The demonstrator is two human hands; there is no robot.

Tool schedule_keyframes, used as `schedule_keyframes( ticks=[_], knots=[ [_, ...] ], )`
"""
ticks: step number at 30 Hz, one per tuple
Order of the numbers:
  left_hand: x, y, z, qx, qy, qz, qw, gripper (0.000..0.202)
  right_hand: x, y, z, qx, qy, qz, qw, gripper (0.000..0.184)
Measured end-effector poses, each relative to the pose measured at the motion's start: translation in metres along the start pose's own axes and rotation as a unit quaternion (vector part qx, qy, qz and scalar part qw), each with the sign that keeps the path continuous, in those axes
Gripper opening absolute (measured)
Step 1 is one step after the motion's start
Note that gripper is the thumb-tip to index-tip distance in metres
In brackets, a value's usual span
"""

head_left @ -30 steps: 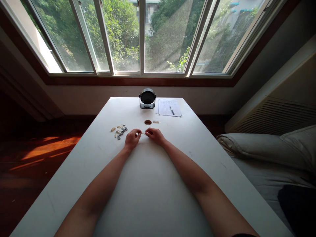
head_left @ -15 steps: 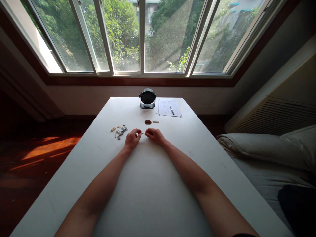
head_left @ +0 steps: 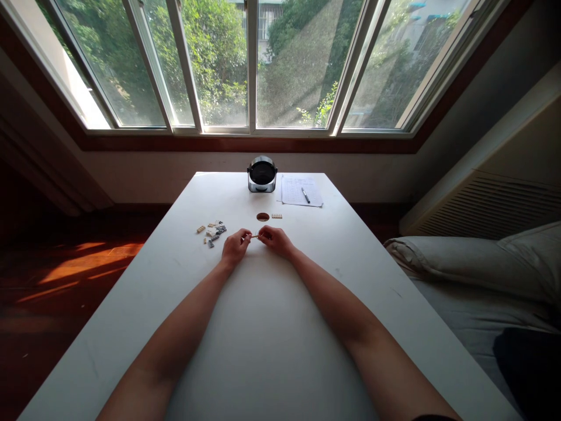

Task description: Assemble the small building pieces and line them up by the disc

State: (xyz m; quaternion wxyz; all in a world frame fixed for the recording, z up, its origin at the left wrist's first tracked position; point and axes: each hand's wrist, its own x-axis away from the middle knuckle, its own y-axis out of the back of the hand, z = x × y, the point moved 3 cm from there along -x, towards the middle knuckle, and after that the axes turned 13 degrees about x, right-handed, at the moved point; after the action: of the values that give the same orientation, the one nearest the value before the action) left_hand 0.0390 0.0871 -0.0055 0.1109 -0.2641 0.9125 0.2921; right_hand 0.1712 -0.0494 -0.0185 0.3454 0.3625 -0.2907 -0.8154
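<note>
Both my hands rest on the white table (head_left: 263, 327) near its middle. My left hand (head_left: 235, 247) and my right hand (head_left: 274, 240) pinch the two ends of one small pale building-block piece (head_left: 255, 236) between their fingertips, fingers closed. A small heap of tan, white and grey block pieces (head_left: 212, 231) lies just left of my left hand. A flat tan studded plate (head_left: 276, 216) and a round brown piece (head_left: 262, 217) lie a little beyond my hands.
At the table's far edge stands a small black and silver device (head_left: 262, 174), with a sheet of paper (head_left: 300, 191) and a pen (head_left: 305, 195) to its right. A bed with a pillow (head_left: 473, 263) borders the table's right side. Windows run along the far wall.
Hardly anything has moved. My hands stay pinched on the small piece, with only slight finger shifts.
</note>
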Motion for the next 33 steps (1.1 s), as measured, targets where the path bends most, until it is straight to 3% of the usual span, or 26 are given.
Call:
schedule_keyframes(
  ticks=[33],
  knots=[
    [0.001, 0.0006, -0.0009, -0.008, -0.017, -0.016, 1.0, 0.016, 0.0002, 0.0001, -0.0006, 0.007, -0.007, 0.001, 1.0, 0.018]
  ],
)
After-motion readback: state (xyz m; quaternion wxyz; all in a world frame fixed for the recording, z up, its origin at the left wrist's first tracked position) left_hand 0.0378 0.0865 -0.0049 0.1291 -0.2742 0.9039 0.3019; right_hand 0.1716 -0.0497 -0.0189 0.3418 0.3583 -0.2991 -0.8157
